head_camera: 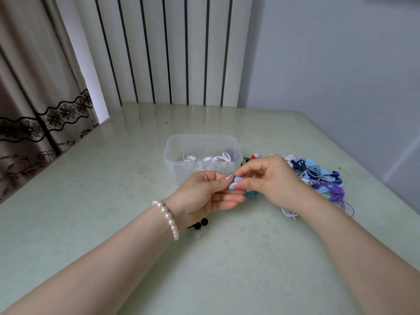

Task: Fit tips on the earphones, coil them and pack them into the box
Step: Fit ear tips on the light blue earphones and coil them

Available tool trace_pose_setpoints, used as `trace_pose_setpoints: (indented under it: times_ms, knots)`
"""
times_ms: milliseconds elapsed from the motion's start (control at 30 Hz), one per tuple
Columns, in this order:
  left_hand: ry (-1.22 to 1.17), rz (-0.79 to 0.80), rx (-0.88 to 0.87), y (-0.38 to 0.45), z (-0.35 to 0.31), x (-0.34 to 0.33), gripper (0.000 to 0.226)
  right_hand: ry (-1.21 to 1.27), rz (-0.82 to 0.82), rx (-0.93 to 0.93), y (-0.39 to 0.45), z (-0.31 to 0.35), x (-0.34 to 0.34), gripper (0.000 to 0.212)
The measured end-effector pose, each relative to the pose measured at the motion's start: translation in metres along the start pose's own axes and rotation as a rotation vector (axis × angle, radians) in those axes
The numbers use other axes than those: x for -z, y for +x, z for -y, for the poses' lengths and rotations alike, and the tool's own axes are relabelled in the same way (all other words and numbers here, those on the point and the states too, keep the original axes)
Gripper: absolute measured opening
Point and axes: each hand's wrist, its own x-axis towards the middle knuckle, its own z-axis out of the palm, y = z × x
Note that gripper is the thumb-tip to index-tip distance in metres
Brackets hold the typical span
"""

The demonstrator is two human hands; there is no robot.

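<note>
Over the table (113, 178), our left hand (204, 194) and right hand (270, 178) pinch a blue earbud (235, 183) mid-fitting, while white sets already lie in the box (200, 155) and, we judge, most of the pile (318, 178) beside it waits.

Fingers of both hands cover most of the light-blue earphone piece (234, 182); beside the box (200, 155), the cable heap (318, 178) hides partly behind the right hand (270, 178).

Pale green table (113, 178), clear plastic box (175, 164), heap of coloured earphones (322, 178), loose black tips (201, 223)
</note>
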Motion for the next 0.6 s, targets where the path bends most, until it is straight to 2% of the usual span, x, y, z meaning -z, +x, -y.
trace_pose_setpoints:
  times_ms: [167, 267, 367, 433, 500, 600]
  knots:
    - [0.132, -0.124, -0.150, 0.002, -0.008, 0.007, 0.005, 0.297, -0.095, -0.063, 0.001, -0.001, 0.017, 0.009]
    - [0.577, -0.226, -0.299, 0.003, -0.006, 0.015, 0.013, 0.519, -0.149, -0.136, 0.003, -0.004, 0.023, 0.012]
    - [1.129, -0.177, -0.317, 0.002, -0.002, 0.015, 0.009, 0.416, -0.168, -0.157, 0.004, -0.007, 0.022, 0.012]
    - [1.377, -0.119, -0.300, 0.003, 0.003, 0.014, 0.024, 0.340, -0.145, -0.167, 0.003, -0.005, 0.019, 0.010]
    - [1.450, -0.086, -0.280, 0.004, 0.006, 0.014, 0.030, 0.285, -0.112, -0.167, 0.001, -0.002, 0.017, 0.010]
    - [1.446, -0.071, -0.287, 0.005, 0.008, 0.016, 0.023, 0.204, -0.086, -0.171, 0.001, 0.001, 0.012, 0.012]
